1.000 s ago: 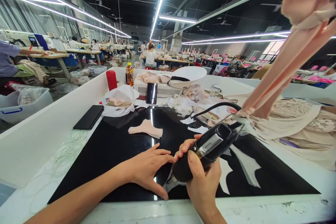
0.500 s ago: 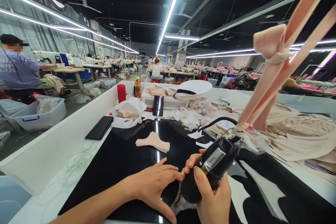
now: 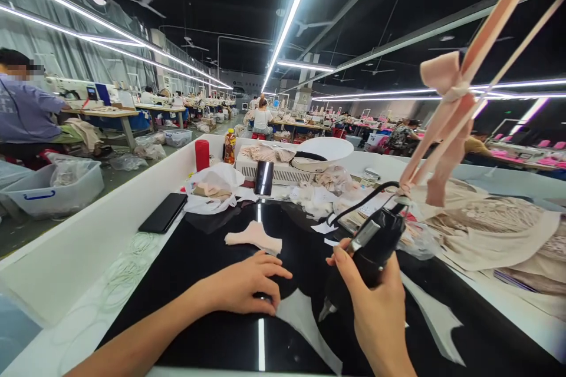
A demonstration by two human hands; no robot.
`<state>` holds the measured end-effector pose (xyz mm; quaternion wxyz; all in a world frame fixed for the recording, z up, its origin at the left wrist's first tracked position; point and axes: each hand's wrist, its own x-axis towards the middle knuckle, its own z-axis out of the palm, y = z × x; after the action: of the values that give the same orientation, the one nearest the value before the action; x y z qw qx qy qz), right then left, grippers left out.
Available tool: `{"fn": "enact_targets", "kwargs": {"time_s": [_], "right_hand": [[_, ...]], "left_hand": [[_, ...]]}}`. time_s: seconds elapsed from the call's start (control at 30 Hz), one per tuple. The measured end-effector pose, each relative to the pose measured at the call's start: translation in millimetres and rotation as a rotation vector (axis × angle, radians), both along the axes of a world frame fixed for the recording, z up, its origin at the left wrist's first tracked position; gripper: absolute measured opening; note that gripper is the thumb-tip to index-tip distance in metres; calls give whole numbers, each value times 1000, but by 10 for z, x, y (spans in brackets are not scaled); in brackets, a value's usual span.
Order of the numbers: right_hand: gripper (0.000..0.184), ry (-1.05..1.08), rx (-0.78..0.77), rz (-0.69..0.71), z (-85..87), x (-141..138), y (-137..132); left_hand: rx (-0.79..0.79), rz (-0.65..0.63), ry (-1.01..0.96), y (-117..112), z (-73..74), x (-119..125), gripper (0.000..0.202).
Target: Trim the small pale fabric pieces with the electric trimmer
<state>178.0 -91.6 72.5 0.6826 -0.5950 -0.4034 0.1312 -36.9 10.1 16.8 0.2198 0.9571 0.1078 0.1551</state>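
In my right hand (image 3: pixel 375 300) is a black hand-held power tool (image 3: pixel 382 241), tilted with its pointed metal tip just above the shiny black board (image 3: pixel 198 300). Pink elastic straps (image 3: pixel 446 112) tied to its top run up out of view, and a black cord leaves it. My left hand (image 3: pixel 250 285) rests on the board with its fingers apart and bent. Its thumb touches the tip of a pale curved fabric piece (image 3: pixel 305 321). Beyond that hand lies a peach fabric piece (image 3: pixel 254 237). Another pale cut piece (image 3: pixel 435 318) lies right of my right hand.
White walls (image 3: pixel 119 224) edge the table. A black phone-like slab (image 3: pixel 163 212), an upright phone (image 3: pixel 264 178), a plastic bag (image 3: pixel 212 185) and a drink bottle (image 3: pixel 229 146) stand around the board. Beige fabric (image 3: pixel 495 230) is heaped at right. Other people sit at sewing tables beyond.
The tool has lifted and moved right, away from my left hand, which no longer touches it. My left hand has shifted slightly left, and the pale piece between the hands now shows.
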Motion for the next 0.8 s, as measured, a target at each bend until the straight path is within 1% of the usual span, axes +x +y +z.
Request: {"fn": "enact_targets", "kwargs": {"time_s": [0.07, 0.17, 0.23, 0.3, 0.43, 0.57, 0.7, 0.77, 0.8], "right_hand": [[42, -8, 28, 0, -3, 7, -3], [36, -16, 66, 21, -20, -9, -6], [34, 5, 89, 39, -40, -27, 1], [34, 48, 115, 58, -68, -46, 15], [32, 93, 164, 108, -121, -80, 49], [30, 105, 199, 141, -151, -111, 71], [30, 135, 225, 148, -163, -150, 95], [30, 139, 234, 151, -170, -164, 113], [30, 136, 233, 150, -175, -168, 123]], "left_hand": [[71, 73, 28, 48, 40, -41, 4], [193, 238, 14, 77, 52, -53, 15], [219, 331, -3, 40, 42, -18, 21], [203, 369, -4, -34, 25, 41, 20], [127, 320, 32, -179, -17, 144, 10], [48, 230, 42, -209, -29, 157, 10], [20, 189, -13, -222, -13, 170, 12], [-28, 177, -39, -265, -15, 202, 19], [-61, 170, -40, -293, -21, 222, 26]]}}
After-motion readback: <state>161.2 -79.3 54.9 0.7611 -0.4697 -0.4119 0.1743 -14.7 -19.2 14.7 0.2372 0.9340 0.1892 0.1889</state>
